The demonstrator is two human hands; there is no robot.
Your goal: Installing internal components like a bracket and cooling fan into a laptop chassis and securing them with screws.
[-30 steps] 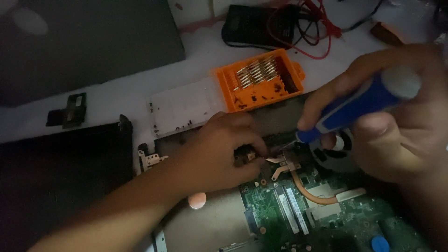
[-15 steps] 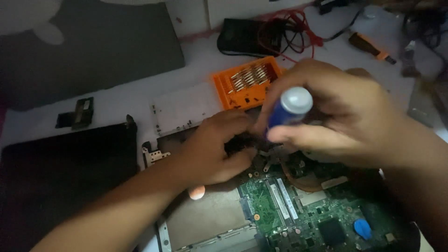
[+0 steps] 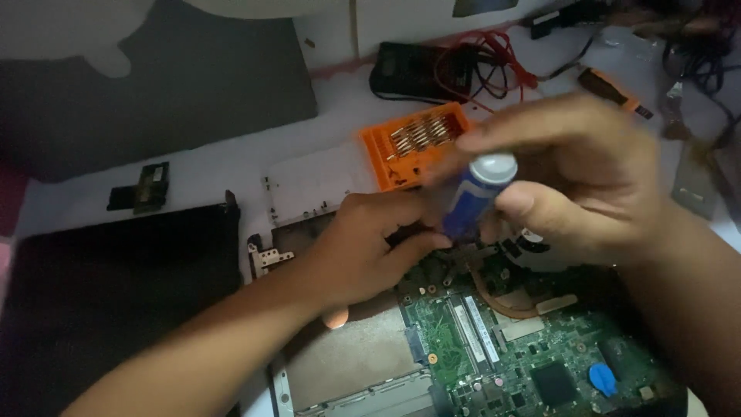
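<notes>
Gripping the blue screwdriver (image 3: 472, 197) near its white cap, right hand (image 3: 575, 181) wraps thumb and fingers round the handle and holds it upright, tip down over the upper-left corner of the green motherboard (image 3: 509, 347). I read that as a spinning grip, cap end free to turn; the frame is blurred there, so the tip's contact point is not visible to me.

Left hand (image 3: 367, 247) is curled shut at the same corner of the motherboard, fingertips pinched right beside the driver shaft, probably steadying a screw or small part, but what it holds I cannot tell.

Head view only, everything placed off the motherboard:
- copper heat pipe (image 3: 502, 297) runs along its upper area, just right of the left hand.
- orange bit holder (image 3: 417, 143) sits above it, bits exposed, near enough to swap quickly.
- black multimeter (image 3: 421, 69) with red leads lies further above, well apart.
- blue pick (image 3: 602, 378) rests on its lower right.
- dark laptop lid (image 3: 116, 309) lies off to its left, pushed aside.
- small loose module (image 3: 143, 193) is upper left, well apart.
</notes>
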